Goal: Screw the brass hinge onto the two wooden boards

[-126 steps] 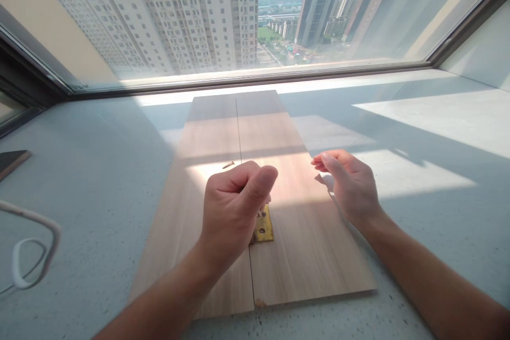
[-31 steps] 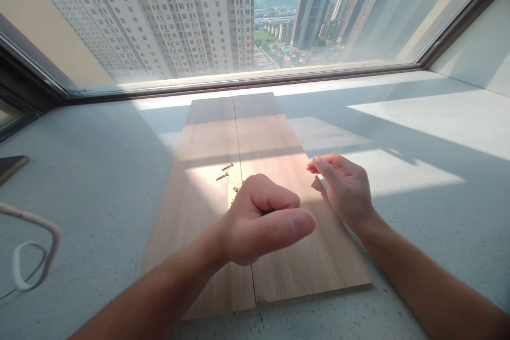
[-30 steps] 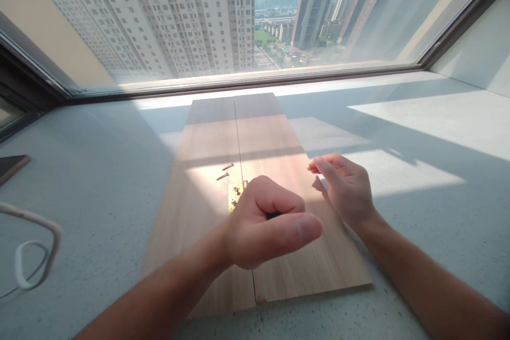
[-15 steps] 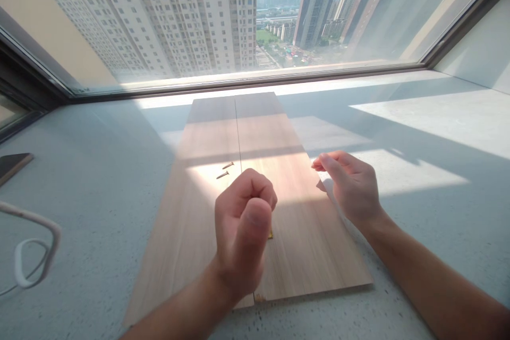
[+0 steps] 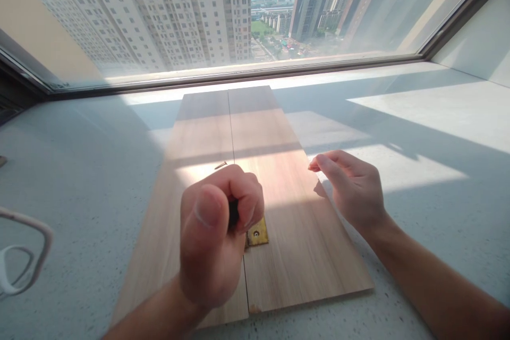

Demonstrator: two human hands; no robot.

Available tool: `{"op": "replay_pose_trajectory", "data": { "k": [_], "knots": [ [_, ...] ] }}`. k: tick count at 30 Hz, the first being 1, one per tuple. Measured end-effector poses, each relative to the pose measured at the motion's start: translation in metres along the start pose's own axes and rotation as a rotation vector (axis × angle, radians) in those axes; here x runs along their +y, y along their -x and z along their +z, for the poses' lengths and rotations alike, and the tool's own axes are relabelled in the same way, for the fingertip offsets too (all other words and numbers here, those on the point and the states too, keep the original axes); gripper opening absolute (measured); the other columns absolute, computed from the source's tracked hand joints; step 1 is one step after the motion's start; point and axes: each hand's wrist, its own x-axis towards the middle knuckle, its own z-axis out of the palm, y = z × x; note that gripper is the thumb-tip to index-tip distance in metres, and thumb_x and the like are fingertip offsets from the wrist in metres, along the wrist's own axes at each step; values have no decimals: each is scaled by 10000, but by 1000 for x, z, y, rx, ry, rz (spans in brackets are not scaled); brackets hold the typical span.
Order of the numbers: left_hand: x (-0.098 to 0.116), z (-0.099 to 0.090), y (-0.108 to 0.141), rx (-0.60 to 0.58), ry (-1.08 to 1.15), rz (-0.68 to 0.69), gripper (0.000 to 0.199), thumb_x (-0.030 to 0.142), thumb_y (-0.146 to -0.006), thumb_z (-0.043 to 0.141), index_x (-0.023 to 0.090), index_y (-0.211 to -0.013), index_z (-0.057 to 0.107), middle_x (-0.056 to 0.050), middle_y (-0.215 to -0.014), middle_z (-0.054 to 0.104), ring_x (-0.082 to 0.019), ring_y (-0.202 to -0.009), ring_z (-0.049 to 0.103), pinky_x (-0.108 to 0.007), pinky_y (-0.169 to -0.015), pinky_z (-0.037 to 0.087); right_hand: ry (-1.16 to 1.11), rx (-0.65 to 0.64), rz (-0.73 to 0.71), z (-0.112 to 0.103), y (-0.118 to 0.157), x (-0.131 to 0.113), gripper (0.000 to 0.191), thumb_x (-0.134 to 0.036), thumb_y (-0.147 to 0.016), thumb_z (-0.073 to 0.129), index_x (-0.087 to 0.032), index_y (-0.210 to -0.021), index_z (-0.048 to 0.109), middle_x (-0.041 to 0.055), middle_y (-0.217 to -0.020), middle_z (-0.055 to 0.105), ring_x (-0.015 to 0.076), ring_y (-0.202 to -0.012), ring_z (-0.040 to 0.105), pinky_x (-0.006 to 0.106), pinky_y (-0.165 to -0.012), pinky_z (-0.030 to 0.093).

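Note:
My left hand [image 5: 217, 228] is a closed fist above the boards, around a black handle [image 5: 233, 217] that shows only as a dark end between the fingers. Partly behind this fist, a brass hinge [image 5: 261, 235] with a screw hole lies near the seam. Two light wood boards, the left one [image 5: 159, 244] and the right one [image 5: 303, 255], rest side by side. A small screw [image 5: 220, 165] lies just beyond the left fist. My right hand [image 5: 350, 183] hovers at the right board's edge, fingertips pinched together; I cannot make out anything in them.
The boards rest on a pale speckled sill [image 5: 414, 223] below a large window [image 5: 279, 21]. A white cable [image 5: 43, 239] curves at the left edge. Sunlight and shadow bands cross the surface.
My left fist has moved left and turned, uncovering more of the brass hinge and showing the dark handle end. One of two screws is now hidden. My right hand stays nearly still.

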Motion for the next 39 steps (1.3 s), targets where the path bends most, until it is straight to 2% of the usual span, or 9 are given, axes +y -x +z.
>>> {"op": "replay_pose_trajectory", "data": {
  "k": [10, 14, 19, 21, 23, 27, 32, 36, 39],
  "knots": [
    [-11, 0, 0, -71, 0, 20, 581, 610, -837, 530, 184, -485, 351, 24, -442, 286, -97, -425, 289, -289, -427, 214, -8, 4, 4, 0, -1, 0, 246, -403, -828, 609, -234, -664, 675, 32, -743, 686, 193, -718, 646, 251, -462, 396],
    [-18, 0, 1, -121, -25, 23, 521, 599, -864, 509, 189, -554, 431, 26, -475, 344, -94, -425, 306, -279, -418, 220, -5, 3, 2, 0, 0, 1, 239, -394, -831, 606, -235, -666, 675, 29, -746, 689, 188, -696, 646, 244, -437, 385],
    [-29, 2, 4, 30, -78, 164, 536, 635, -872, 472, 198, -561, 462, 34, -471, 365, -100, -427, 364, -282, -422, 271, -2, 7, -7, 0, 0, 1, 250, -407, -837, 602, -239, -669, 682, 31, -747, 689, 198, -722, 652, 248, -440, 393],
    [-32, 3, 6, 100, -128, 241, 551, 594, -907, 444, 192, -531, 461, 27, -469, 373, -106, -438, 415, -290, -437, 302, -3, 14, -5, 0, 0, 1, 249, -405, -835, 605, -241, -664, 680, 31, -745, 690, 198, -728, 652, 251, -451, 398],
    [-34, 4, 10, 119, -141, 285, 539, 509, -944, 440, 183, -516, 426, 27, -468, 356, -101, -435, 412, -285, -437, 293, -3, 13, -1, 0, -1, 1, 249, -405, -837, 604, -242, -663, 678, 30, -742, 690, 199, -735, 653, 254, -463, 403],
    [-36, 9, 18, 36, -155, 279, 458, 398, -927, 525, 176, -555, 380, 40, -497, 290, -88, -460, 311, -281, -459, 247, -6, 0, 10, 0, 0, 1, 252, -420, -840, 608, -246, -672, 682, 25, -745, 697, 194, -712, 653, 268, -491, 425],
    [-37, 13, 20, -57, -171, 299, 400, 324, -904, 546, 174, -573, 379, 39, -513, 291, -84, -471, 282, -286, -462, 210, -15, -16, 2, 1, 1, 2, 259, -428, -847, 606, -247, -676, 677, 23, -741, 695, 198, -740, 655, 280, -539, 451],
    [-32, 9, 13, -117, -175, 190, 464, 266, -914, 516, 169, -540, 259, 42, -504, 191, -77, -460, 218, -283, -454, 172, -8, -9, -4, 2, 2, 1, 260, -414, -851, 604, -241, -671, 676, 23, -724, 689, 194, -735, 648, 279, -545, 455],
    [-28, 4, 5, -212, -133, 110, 474, 246, -905, 505, 170, -533, 222, 43, -501, 164, -71, -454, 194, -275, -447, 157, -9, -11, -8, 3, 3, 1, 249, -394, -850, 604, -234, -676, 679, 22, -726, 691, 188, -727, 649, 266, -525, 446]
  ]
}}
